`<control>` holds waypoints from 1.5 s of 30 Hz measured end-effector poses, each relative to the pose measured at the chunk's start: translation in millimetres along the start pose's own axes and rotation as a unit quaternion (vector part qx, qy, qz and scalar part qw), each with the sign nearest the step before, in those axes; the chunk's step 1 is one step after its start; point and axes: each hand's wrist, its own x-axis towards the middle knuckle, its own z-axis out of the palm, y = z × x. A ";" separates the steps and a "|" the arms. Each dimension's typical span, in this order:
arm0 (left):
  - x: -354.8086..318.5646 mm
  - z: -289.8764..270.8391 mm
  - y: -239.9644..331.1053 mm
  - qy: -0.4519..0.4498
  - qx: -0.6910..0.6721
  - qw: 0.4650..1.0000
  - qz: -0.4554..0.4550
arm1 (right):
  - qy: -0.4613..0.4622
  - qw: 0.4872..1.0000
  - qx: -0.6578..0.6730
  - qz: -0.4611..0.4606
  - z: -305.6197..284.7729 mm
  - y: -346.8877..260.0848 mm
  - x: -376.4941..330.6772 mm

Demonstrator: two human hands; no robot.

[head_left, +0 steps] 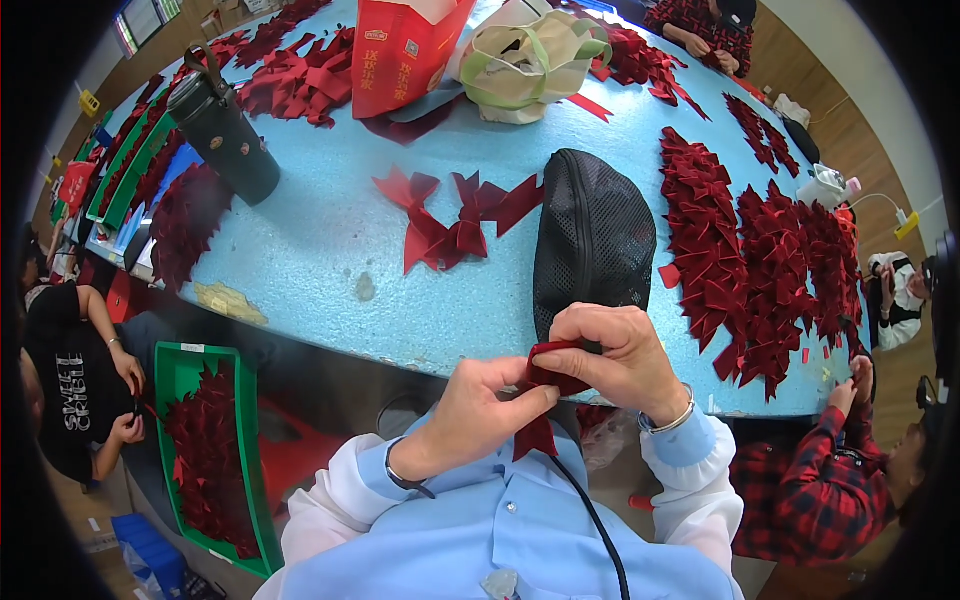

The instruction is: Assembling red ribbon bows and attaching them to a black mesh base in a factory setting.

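Between my two hands, just off the table's near edge, is a dark red velvet ribbon [537,438] that is partly looped. My left hand [480,415] pinches it from below, thumb and forefinger closed on its left side. Thumb and fingers of my right hand [622,362] press on the folded upper loop. One forked tail hangs down under my fingers. Right behind my right hand lies a black mesh zip pouch [594,235]. Several red ribbon bows [468,218] lie loose on the table to the left of the pouch.
On the light blue table [330,270] stand a dark flask [225,140], a red paper bag [408,60] and a cream tote [525,75]. Heaps of red bows [700,235] cover the right side. A green crate [205,450] of bows is at left. Other people sit around the table.
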 end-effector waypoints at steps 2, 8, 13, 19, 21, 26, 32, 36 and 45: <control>2.1 -4.9 -1.2 -0.021 0.005 1.000 -0.001 | 0.000 0.999 -0.024 -0.021 2.0 1.0 0.4; 1.2 -13.6 3.1 -0.065 0.019 0.998 -0.018 | 0.032 0.983 0.110 0.143 10.2 -3.1 3.2; -4.3 -10.6 5.1 -0.048 -0.027 0.998 -0.039 | 0.005 0.967 0.167 0.191 5.6 -0.6 3.5; -4.5 -8.9 1.4 -0.073 -0.001 0.996 -0.045 | -0.025 0.991 0.101 0.085 5.1 -5.3 -0.2; -4.3 -8.2 -3.0 -0.082 0.000 0.996 -0.027 | -0.050 0.995 0.083 0.011 5.4 -0.9 -1.8; -10.5 -16.2 -2.9 -0.115 0.016 0.993 -0.032 | -0.022 0.998 0.051 0.004 15.2 -6.0 -1.7; -18.4 -18.1 21.7 -0.098 -0.016 0.993 -0.059 | 0.042 0.992 0.089 0.083 21.0 -18.4 8.6; -34.4 -28.2 37.1 0.002 -0.085 0.996 -0.025 | 0.203 0.961 0.127 0.137 14.0 -28.2 20.3; -51.9 -72.3 11.8 0.159 -0.294 0.938 0.093 | 0.135 0.969 0.161 0.129 54.1 -35.2 -17.7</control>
